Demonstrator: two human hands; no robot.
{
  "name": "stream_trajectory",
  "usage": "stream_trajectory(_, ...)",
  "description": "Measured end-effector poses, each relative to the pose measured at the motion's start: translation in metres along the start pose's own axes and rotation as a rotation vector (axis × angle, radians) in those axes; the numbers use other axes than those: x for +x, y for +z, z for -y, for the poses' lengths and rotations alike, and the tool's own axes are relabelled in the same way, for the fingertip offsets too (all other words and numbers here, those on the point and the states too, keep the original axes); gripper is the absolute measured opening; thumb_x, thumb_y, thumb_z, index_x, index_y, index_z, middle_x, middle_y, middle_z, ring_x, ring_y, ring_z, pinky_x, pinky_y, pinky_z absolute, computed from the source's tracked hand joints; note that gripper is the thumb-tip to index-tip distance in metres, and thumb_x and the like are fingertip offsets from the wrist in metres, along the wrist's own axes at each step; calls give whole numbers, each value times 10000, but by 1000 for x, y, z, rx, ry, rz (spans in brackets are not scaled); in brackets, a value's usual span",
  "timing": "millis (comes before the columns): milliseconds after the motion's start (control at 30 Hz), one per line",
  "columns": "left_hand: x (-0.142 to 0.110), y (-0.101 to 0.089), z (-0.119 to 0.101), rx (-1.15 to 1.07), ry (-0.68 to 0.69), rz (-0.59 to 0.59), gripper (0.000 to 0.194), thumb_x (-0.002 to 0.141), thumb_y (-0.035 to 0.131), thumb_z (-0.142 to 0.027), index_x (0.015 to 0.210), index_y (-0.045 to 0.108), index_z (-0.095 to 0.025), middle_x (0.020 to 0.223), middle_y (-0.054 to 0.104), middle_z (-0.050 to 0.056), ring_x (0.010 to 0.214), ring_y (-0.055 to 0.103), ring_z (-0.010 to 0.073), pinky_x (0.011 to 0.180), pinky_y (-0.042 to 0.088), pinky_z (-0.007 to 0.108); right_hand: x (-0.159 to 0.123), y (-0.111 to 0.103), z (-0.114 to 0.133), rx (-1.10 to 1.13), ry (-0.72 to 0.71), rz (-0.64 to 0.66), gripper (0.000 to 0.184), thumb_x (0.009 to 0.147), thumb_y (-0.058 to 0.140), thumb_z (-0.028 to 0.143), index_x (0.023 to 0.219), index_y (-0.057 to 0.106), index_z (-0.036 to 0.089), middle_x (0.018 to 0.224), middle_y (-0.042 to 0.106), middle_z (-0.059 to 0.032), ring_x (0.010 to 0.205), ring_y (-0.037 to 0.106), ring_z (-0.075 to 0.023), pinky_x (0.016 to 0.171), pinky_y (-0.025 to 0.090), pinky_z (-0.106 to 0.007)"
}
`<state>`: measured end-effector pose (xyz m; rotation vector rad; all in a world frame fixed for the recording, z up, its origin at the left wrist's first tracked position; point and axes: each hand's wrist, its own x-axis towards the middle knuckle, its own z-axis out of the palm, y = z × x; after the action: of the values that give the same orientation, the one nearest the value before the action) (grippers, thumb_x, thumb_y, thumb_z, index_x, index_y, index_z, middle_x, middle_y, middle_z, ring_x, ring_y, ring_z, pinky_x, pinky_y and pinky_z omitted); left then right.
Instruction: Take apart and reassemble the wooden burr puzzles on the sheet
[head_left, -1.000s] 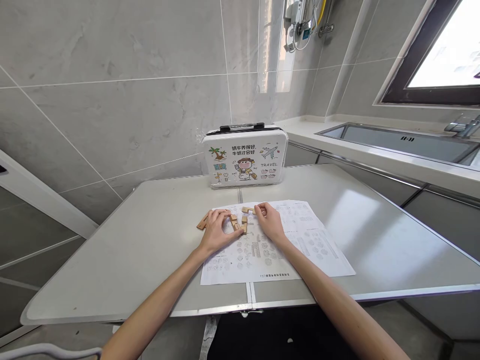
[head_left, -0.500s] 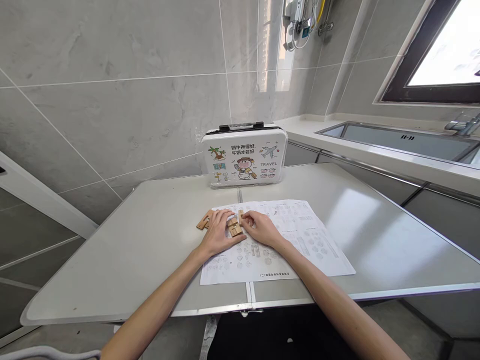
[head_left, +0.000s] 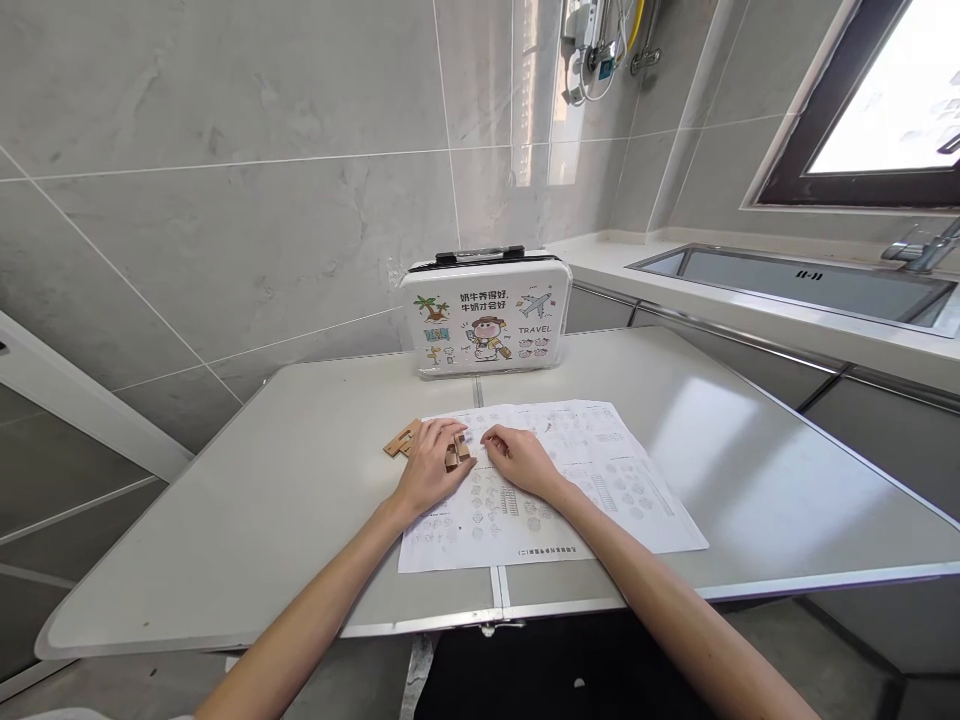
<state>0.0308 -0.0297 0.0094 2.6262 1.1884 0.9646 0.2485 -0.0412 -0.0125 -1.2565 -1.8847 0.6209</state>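
My left hand (head_left: 429, 462) curls over small wooden puzzle pieces (head_left: 457, 452), its thumb on the near side and its fingers on the far side. The held pieces are notched, with light and dark faces, and the palm partly hides them. More flat wooden pieces (head_left: 401, 438), one with a slot, lie on the table just left of that hand. My right hand (head_left: 523, 462) rests on the printed sheet (head_left: 555, 535) a short way to the right, its fingers curled in and no piece showing in them. Small line drawings cover the sheet.
A white cartoon-printed case (head_left: 487, 320) in clear wrap stands at the back of the grey folding table (head_left: 247, 480). Behind it rises a tiled wall (head_left: 300, 200). To the right are a counter with a sink (head_left: 810, 285) and a window.
My right hand has drawn slightly away from the wooden piece it was pinching. My left hand has closed around the pieces and shifted a little left.
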Motion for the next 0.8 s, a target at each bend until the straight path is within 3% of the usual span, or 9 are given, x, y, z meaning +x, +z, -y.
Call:
stream_trajectory(300, 0, -5, -18, -157, 97, 27, 175, 998, 596, -270, 1154, 674, -270, 1075, 707, 71, 1028, 646, 271, 954, 512, 455, -3, 3, 3, -123, -44, 76, 157, 1014, 547, 223, 1015, 703, 245, 740, 693, 4, 681, 627, -181, 647, 365, -275)
stream_trajectory(800, 0, -6, -18, -152, 105, 10, 140, 1009, 564, -248, 1091, 676, -262, 1019, 714, 66, 956, 645, 255, 893, 520, 435, -3, 5, 1, -132, -57, 72, 159, 1006, 546, 222, 1011, 702, 248, 734, 693, 5, 674, 615, -177, 645, 351, -277)
